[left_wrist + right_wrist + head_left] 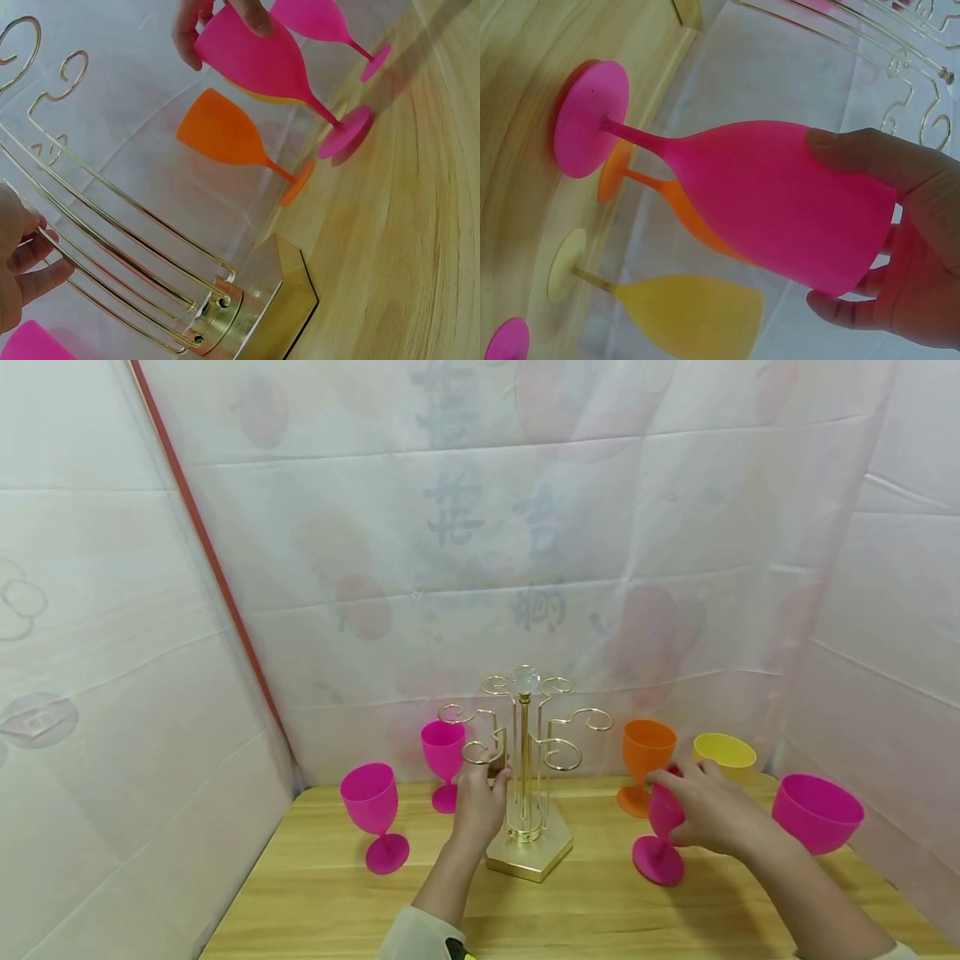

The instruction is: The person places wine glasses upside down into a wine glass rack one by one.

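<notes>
Rack (525, 756): being gripped by its thin uprights, the left hand's (482, 800) fingers bent round the wire, presumably so that it is steadied on the table (585, 910)
Held pink cup (664, 814): being held near the rim, right of the rack, by the right hand (708, 806), thumb and fingers parted to the bowl's width, likely so that stem and foot are left free
Right side: an orange cup (648, 747) being crowded by the held one, a yellow cup (723, 750) being partly hidden
Left side: two pink cups (369, 797) being left untouched
</notes>
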